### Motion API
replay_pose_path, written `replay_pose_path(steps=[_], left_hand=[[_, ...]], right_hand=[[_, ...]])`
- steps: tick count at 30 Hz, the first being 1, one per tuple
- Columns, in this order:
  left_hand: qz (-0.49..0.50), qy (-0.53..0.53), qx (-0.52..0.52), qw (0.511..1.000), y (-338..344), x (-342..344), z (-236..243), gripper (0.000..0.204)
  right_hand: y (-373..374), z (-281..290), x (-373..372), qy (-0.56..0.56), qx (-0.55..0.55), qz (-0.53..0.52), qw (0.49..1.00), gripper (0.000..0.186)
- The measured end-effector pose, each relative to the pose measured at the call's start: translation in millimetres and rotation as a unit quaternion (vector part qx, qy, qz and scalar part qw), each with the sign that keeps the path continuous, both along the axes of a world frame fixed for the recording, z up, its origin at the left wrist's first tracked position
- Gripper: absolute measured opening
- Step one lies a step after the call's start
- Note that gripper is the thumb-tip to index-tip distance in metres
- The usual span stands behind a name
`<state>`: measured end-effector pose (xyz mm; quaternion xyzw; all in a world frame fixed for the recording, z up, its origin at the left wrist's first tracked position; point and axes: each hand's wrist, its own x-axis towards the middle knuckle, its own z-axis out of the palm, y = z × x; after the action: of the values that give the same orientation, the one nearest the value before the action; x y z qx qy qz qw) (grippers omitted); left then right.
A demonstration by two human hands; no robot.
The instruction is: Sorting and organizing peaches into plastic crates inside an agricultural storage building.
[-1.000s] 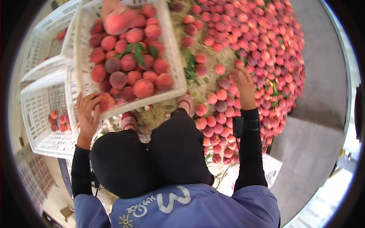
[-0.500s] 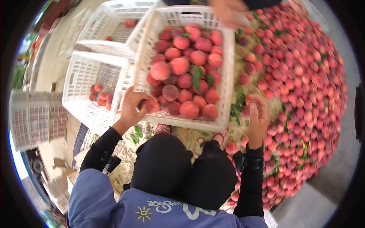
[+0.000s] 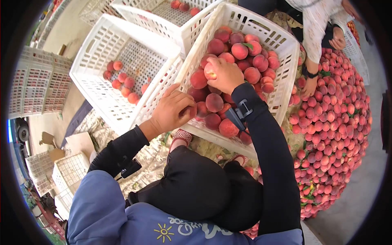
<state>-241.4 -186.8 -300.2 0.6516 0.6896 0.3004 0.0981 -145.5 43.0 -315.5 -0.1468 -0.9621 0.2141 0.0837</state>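
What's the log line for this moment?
left hand: by near-left corner of fullest crate, grip unclear | right hand: holding peach over fullest crate | peach pile: right of crate

white lettering [image 3: 185, 228] on a blue shirt [image 3: 141, 220], yellow sun emblem [image 3: 164, 232] to its left

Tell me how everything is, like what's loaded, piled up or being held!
Nearest crate: loaded with peaches
Left crate: a few peaches inside
Back crate: a few peaches inside, partly cut off
Peach pile: loosely heaped
Left-side crates: stacked
Right hand: gripping a peach
Left hand: curled at the nearest crate's edge, grip unclear
Co-worker's hand: at the pile's edge
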Motion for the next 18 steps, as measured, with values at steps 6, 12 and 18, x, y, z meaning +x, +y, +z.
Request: replay_pose_path(steps=[6, 12, 18], left_hand=[[0.01, -0.012, 0.012, 1.0, -1, -2, -6, 0.023], [0.008, -0.006, 0.022, 1.0, -2, 0, -6, 0.022], [0.003, -0.006, 0.017, 1.0, -2, -1, -2, 0.02]], right_hand=[[-44, 19, 46, 0.038, 0.019, 0.082, 0.996, 0.058], [-76, 15, 81, -0.026, -0.113, 0.07, 0.991, 0.067], [-73, 13, 101, -0.082, -0.354, 0.036, 0.931, 0.057]])
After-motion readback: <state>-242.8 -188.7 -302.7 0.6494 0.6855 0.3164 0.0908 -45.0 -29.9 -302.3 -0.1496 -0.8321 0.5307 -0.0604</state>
